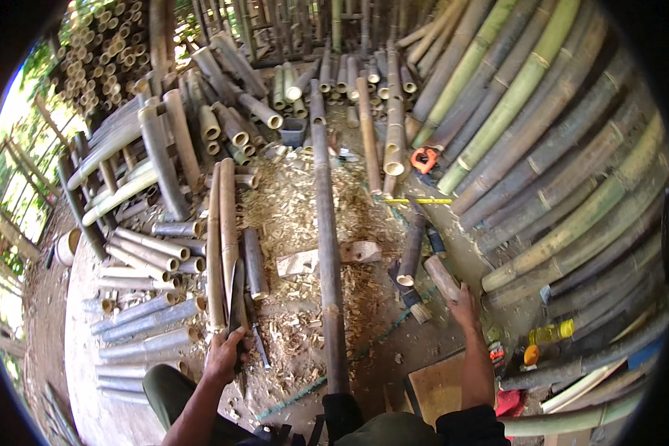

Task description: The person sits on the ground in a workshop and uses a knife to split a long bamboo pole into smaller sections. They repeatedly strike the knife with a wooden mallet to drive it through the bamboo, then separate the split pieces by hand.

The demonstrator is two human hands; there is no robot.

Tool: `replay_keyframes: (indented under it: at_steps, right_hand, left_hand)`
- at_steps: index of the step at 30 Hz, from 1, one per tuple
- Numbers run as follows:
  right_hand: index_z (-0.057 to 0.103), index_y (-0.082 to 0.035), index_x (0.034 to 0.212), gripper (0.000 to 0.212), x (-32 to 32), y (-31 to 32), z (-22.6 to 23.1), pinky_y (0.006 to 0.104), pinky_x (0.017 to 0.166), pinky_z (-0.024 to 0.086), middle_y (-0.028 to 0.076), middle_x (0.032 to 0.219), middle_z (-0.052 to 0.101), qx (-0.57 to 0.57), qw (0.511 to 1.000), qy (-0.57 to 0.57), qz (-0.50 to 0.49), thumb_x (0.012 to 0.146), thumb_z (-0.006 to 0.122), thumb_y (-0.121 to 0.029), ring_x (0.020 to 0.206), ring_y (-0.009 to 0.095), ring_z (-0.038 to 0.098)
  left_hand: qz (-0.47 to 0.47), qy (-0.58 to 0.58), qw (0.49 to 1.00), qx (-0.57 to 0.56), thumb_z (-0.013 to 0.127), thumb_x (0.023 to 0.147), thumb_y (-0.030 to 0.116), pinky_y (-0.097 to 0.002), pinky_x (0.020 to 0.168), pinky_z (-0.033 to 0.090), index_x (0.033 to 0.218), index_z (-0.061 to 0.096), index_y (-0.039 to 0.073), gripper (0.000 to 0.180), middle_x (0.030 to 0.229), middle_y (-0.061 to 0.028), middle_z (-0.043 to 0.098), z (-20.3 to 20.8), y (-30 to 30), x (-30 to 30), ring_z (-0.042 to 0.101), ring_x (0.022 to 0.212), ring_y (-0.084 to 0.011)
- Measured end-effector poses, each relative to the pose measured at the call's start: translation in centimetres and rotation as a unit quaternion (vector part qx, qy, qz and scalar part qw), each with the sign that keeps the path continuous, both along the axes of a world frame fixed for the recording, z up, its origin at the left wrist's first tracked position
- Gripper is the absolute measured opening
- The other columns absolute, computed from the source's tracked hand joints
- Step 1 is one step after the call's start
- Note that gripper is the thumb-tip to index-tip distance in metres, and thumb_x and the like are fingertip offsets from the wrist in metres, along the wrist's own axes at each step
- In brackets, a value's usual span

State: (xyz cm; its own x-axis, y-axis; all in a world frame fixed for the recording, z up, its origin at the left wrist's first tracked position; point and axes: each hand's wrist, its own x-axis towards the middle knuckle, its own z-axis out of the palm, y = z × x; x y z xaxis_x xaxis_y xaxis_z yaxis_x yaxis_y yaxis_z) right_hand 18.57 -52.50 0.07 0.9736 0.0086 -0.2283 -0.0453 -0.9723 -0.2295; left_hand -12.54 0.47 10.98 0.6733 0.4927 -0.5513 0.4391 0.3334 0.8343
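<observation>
My left hand point(223, 357) is closed around a long, dark, narrow tool point(237, 301) that looks like a machete, pointing away from me beside two upright-lying bamboo lengths point(221, 238). Just right of that hand, a chisel point(260, 346) lies among the shavings. My right hand point(464, 306) grips the near end of a short, thick wooden cylinder point(443, 278), tilted away to the left. Between my hands a long dark bamboo pole point(328, 223) runs away from me, crossing a pale wooden block point(297, 262). Holes show near its far end.
Bamboo shavings point(290, 193) cover the floor. Many bamboo poles point(543, 141) slope along the right side. Cut pieces point(149, 320) and a bamboo frame point(123, 163) stand left. An orange tool point(424, 158), yellow strip point(420, 201), brush point(421, 312) and yellow bottle point(552, 331) lie right.
</observation>
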Motion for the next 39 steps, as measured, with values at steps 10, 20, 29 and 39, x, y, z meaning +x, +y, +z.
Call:
replay_keyframes:
  at_steps: [10,20,29,39]
  right_hand:
    - [0.042,-0.003,0.149,0.078,-14.1,7.8,5.2,0.0363,0.088,0.053,0.013,0.127,0.062,0.563,0.812,-0.062,-0.145,0.082,0.078,-0.017,0.102,0.022,0.063]
    - [0.046,0.009,0.132,0.075,-26.4,14.9,-3.8,0.0423,0.095,0.049,0.024,0.122,0.061,0.416,0.895,0.027,-0.158,0.077,0.085,-0.023,0.110,0.030,0.062]
    - [0.046,0.011,0.127,0.074,-25.9,13.9,-2.5,0.0483,0.094,0.050,0.033,0.115,0.063,0.234,0.967,-0.060,-0.080,0.077,0.085,-0.029,0.107,0.051,0.063]
    - [0.046,0.009,0.124,0.068,-26.4,15.2,-2.0,0.0489,0.092,0.049,0.032,0.113,0.060,0.274,0.958,-0.004,-0.088,0.079,0.085,-0.023,0.104,0.050,0.061]
  left_hand:
    - [0.010,0.037,0.999,0.020,0.062,0.102,0.029,-0.0263,0.041,0.040,0.099,0.066,0.002,0.028,0.073,-0.0044,0.063,-5.5,-3.5,-1.6,0.053,0.048,-0.0103]
    - [-0.014,-0.009,0.999,0.034,0.064,0.103,0.026,-0.0262,0.042,0.041,0.102,0.067,-0.002,0.028,0.074,-0.0065,0.068,-5.0,-3.6,-0.9,0.055,0.049,-0.0093]
    - [-0.034,0.023,0.997,0.065,0.064,0.101,0.025,-0.0270,0.045,0.044,0.097,0.068,-0.001,0.027,0.073,-0.0062,0.068,-7.1,-2.7,-1.4,0.057,0.051,-0.0098]
    - [-0.083,0.047,0.992,0.083,0.063,0.102,0.031,-0.0267,0.043,0.041,0.094,0.070,-0.001,0.034,0.068,-0.0037,0.065,-6.8,-2.6,-1.6,0.056,0.049,-0.0090]
